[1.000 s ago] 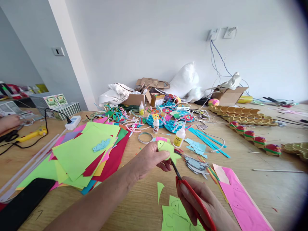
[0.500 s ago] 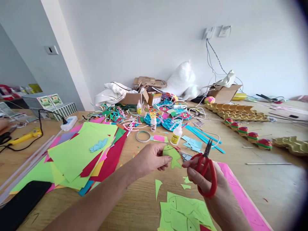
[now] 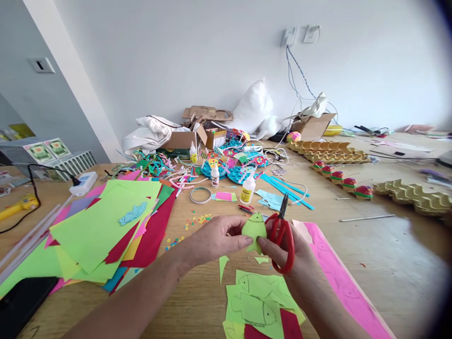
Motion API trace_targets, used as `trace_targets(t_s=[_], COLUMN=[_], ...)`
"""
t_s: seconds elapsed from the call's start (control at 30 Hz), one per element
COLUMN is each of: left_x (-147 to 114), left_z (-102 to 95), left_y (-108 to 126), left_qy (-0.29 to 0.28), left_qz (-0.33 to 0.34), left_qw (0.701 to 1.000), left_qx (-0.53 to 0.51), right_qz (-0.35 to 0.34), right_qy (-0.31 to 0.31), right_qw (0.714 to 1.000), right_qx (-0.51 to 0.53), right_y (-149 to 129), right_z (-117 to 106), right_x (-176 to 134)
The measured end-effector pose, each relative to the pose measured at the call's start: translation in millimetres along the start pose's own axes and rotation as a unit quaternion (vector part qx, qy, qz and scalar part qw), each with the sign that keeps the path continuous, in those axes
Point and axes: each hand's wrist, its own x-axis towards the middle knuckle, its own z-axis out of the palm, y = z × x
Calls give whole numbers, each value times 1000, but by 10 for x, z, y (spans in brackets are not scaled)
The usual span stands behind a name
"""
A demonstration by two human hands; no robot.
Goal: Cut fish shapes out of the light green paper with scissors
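Near my view, green sheets lie face up on the table, outlines readable | just beyond, left hand pinches the green paper fish, right hand steadies its other side | same right hand grips red scissors, blades away, I'd guess sparing the paper | glue bottle upright farther off

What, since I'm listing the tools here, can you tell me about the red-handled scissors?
The scissors have smooth, red, plastic-looking looped handles and short, dark, tapering blades that look metallic. They are in the right hand, just right of the green paper fish, blades pointing up in the picture, away from the person. The blades look closed or nearly so, with no paper visible between them. How the fingers pass through the loops is partly hidden.
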Motion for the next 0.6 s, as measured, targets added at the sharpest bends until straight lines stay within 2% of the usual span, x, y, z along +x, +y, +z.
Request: trace_targets(t_s=[0.17,0.37,0.6], left_x=[22,33,38], left_z=[23,6,-10], left_y=[-52,-81,-84], left_qy=[-9,11,8], left_qz=[-33,-75,-64], left_qw=[999,997,998], left_qx=[-12,15,26], right_qz=[-3,7,13], right_qy=[24,23,26], right_qw=[999,998,998], right_qx=[46,63,60], right_y=[4,-22,-21], right_z=[21,37,47], right_x=[-4,-4,4])
